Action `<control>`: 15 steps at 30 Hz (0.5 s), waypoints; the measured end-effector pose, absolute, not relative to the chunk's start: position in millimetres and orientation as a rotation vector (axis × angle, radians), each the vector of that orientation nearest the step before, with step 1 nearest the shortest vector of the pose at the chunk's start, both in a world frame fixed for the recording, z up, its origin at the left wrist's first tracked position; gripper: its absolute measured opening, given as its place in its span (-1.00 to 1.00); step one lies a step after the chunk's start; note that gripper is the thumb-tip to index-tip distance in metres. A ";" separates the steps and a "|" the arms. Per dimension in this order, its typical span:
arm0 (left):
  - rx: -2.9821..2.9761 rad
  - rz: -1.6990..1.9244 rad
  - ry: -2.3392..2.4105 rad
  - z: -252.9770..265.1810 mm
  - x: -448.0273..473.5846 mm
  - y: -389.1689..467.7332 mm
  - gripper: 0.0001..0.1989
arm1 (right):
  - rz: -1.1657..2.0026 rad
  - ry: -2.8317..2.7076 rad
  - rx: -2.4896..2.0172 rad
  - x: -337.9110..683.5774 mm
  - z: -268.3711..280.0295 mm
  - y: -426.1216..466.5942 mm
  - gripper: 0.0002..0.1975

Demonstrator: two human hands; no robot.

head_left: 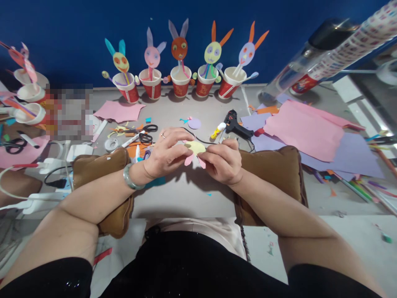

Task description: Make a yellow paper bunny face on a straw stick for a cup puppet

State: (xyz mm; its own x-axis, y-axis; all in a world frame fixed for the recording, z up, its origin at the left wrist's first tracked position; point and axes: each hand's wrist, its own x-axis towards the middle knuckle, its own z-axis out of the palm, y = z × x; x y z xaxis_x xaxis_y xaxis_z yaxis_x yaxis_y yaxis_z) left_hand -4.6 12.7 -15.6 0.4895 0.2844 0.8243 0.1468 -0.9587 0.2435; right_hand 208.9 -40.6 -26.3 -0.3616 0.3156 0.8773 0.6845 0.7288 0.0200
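Between my two hands is a small paper bunny head (197, 147), a pale yellow disc with two pink ears pointing down toward me. My left hand (169, 151) pinches its left side near one ear; a ring and a bangle show on that hand and wrist. With thumb and fingers, my right hand (223, 160) grips the right side where the other ear meets the disc. Fingers cover part of the disc's edges. Beyond the hands lie a lilac paper oval (194, 123), a yellow glue stick with a white cap (218, 130) and a black glue gun (237, 125).
Several red paper cups (180, 85) with paper bunnies line the blue wall. Brown cushions (273, 176) lie under both forearms. Scissors (149, 131) and a tape roll (111, 144) sit at left. Pink paper sheets (305, 130) pile at right beside a stack of cups (347, 54). A power strip (46, 200) stands far left.
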 end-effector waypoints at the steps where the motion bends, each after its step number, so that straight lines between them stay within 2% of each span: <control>1: 2.586 1.474 0.380 -15.8 -4.7 12.8 -0.91 | -0.472 -1.969 -0.773 209.5 -27.3 -40.6 -0.85; 8: 2.572 1.462 0.395 -15.4 -4.1 12.0 -0.89 | -0.455 -1.988 -0.809 212.3 -32.4 -41.0 -0.85; 15: 2.578 1.460 0.391 -13.2 -4.2 11.3 -0.91 | -0.522 -1.939 -0.776 206.7 -24.4 -38.8 -0.97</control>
State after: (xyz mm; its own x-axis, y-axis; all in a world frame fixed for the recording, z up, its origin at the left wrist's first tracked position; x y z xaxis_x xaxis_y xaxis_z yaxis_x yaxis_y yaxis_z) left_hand -4.2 11.3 -13.2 0.4916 0.2991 0.8179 0.1499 -0.9542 0.2588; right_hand 206.7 -38.8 -24.4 -0.3479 0.3009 0.8879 0.7058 0.7074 0.0369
